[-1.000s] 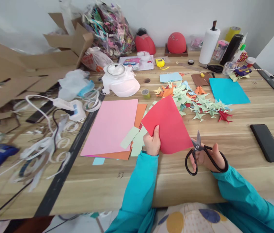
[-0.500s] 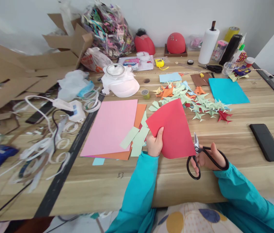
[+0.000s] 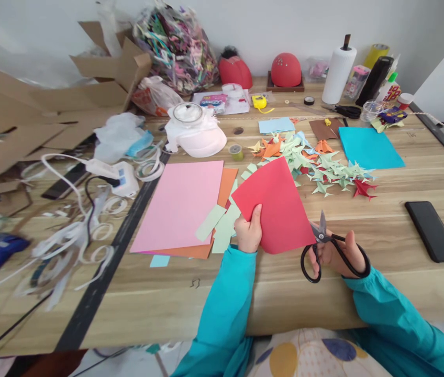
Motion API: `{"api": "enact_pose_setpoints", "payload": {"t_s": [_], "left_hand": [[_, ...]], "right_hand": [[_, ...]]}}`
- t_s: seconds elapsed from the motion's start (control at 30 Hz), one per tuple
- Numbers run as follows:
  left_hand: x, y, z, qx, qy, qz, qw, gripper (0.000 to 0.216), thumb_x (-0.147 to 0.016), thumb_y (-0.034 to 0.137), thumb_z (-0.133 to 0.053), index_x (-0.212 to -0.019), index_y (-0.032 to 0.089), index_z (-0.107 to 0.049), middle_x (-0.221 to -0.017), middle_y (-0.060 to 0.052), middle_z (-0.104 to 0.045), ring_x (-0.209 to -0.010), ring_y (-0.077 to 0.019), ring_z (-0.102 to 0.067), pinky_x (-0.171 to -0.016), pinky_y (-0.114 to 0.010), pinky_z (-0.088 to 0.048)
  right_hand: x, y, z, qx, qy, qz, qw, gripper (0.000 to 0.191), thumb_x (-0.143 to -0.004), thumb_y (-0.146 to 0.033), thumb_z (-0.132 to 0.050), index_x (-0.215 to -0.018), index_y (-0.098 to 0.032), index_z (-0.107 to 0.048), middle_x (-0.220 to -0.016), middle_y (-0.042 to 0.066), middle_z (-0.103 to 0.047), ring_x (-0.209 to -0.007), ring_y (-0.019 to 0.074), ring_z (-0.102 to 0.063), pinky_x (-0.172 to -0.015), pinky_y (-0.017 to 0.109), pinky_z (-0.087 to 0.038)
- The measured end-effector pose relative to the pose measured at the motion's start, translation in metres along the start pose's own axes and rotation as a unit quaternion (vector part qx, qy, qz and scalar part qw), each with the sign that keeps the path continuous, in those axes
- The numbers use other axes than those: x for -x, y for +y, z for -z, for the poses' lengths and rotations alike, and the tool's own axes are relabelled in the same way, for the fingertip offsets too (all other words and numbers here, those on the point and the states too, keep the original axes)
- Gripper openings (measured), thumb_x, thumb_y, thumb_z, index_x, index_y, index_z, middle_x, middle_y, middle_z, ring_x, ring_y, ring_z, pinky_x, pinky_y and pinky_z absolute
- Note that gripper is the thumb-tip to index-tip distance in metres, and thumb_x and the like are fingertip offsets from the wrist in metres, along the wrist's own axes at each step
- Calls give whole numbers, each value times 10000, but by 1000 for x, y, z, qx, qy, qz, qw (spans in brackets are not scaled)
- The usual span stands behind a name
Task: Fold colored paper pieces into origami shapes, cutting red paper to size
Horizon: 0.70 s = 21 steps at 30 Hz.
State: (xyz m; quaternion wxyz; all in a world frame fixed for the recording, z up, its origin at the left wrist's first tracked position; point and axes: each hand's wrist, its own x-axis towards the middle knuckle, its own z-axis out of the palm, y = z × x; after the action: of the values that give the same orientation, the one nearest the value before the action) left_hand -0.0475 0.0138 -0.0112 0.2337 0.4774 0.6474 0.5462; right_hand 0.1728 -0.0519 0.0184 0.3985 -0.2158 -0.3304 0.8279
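A sheet of red paper is pinched in my left hand, thumb on top and the other fingers mostly hidden beneath. My right hand has its fingers through the black handles of a pair of scissors. The scissor blades are spread, with one blade behind the lower right corner of the paper. Beyond the sheet lies a heap of folded paper pieces, mostly pale green with some orange and red. Pale green paper strips lie beside my left hand.
Left of my hands are stacked pink sheets over orange paper. A black phone lies at the right, a blue sheet farther back. Cords, a power strip and cardboard crowd the left side.
The red paper has tilted and shifted slightly left with my left hand. The scissors have turned and their blades are spread wider, one now behind the paper's corner.
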Motion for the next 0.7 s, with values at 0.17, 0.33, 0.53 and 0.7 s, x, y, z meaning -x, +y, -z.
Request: {"api": "enact_pose_setpoints", "payload": {"t_s": [0.17,0.33,0.53,0.7], "left_hand": [[-2,0,1,11,-2,13,1000,469,-809,555,-578,-918,118,-712,-950,-141,-738,-943,-280,-688,-837,-397,-552],[-1,3,1,22,-25,18,999,463,-802,559,-586,-950,136,-704,-992,-131,-732,-989,-275,-675,-881,-395,-539],[0,4,2,28,-49,18,998,453,-792,562,-597,-927,143,-704,-958,-122,-737,-960,-276,-681,-846,-394,-552],[-4,3,5,29,-25,28,999,455,-786,562,-598,-840,123,-706,-870,-117,-743,-876,-268,-696,-761,-362,-565]], "right_hand": [[1,-1,3,7,3,-4,1000,937,-724,-823,-423,-1416,-196,-349,-818,66,-625,-719,213,-613,-660,402,-520],[2,-4,3,11,-13,-40,999,931,-712,-841,-407,-1377,-190,-379,-777,56,-617,-648,200,-606,-617,380,-511],[3,-6,2,19,-42,-59,997,876,-721,-835,-403,-1311,-187,-421,-807,59,-617,-636,187,-608,-626,374,-514],[4,-7,5,21,-60,-51,997,800,-750,-809,-405,-1223,-166,-460,-818,69,-613,-637,187,-607,-600,356,-508]]}}
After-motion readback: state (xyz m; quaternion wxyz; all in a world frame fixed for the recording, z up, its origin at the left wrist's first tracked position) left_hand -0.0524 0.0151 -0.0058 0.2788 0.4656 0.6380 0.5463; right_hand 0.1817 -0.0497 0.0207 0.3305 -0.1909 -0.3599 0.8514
